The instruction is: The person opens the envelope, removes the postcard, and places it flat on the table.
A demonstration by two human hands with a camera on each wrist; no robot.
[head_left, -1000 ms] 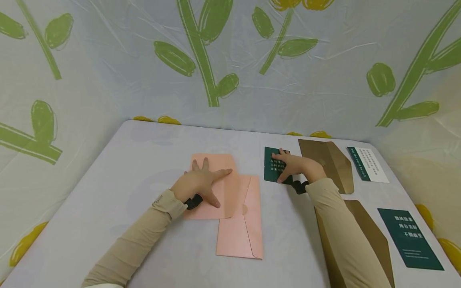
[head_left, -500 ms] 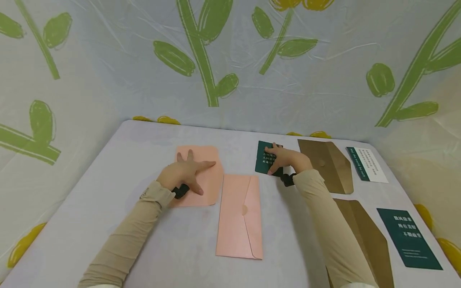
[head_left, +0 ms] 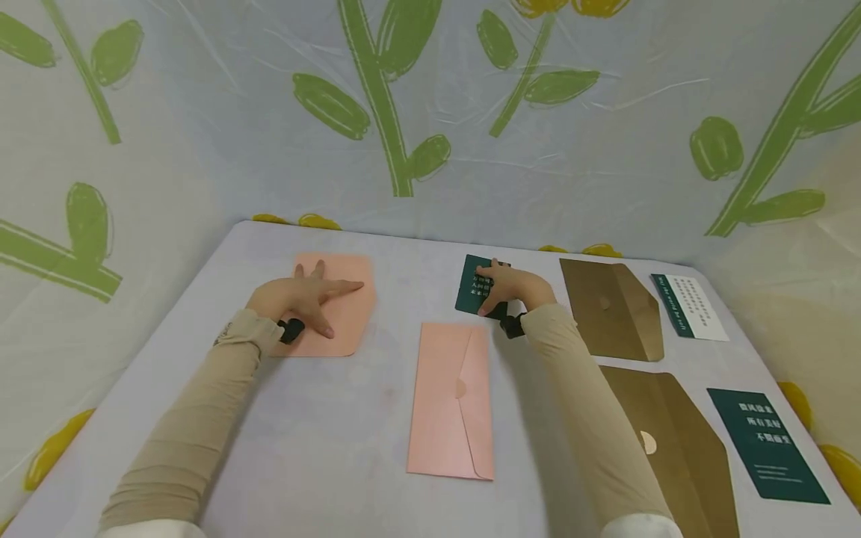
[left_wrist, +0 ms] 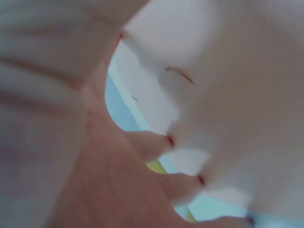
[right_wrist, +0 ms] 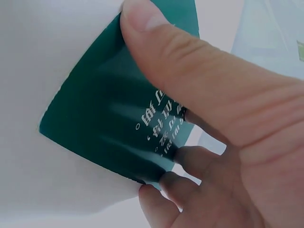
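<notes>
My left hand (head_left: 289,297) rests with spread fingers on a pink envelope (head_left: 350,321) whose flap is unfolded, at the table's left. Blurred in the left wrist view, its fingertips touch a pale surface. My right hand (head_left: 516,286) holds a dark green card (head_left: 468,295) with white printed characters, near the table's back middle. The right wrist view shows the thumb at one edge of the card (right_wrist: 95,114) and fingers at the opposite edge. The hand covers part of it. Between the hands, nearer me, lies a second pink envelope (head_left: 440,403) with its flap folded down.
Two brown envelopes, one further back (head_left: 602,302) and one nearer (head_left: 679,441), lie flat at the right with flaps unfolded. The right sleeve overlaps the nearer one. Beyond them are a green-and-white card (head_left: 699,308) and a green card (head_left: 767,448), by the table's right edge.
My left hand has slid the unfolded pink envelope left and back, off the other pink envelope. My right hand has moved the green card left and slightly back.
</notes>
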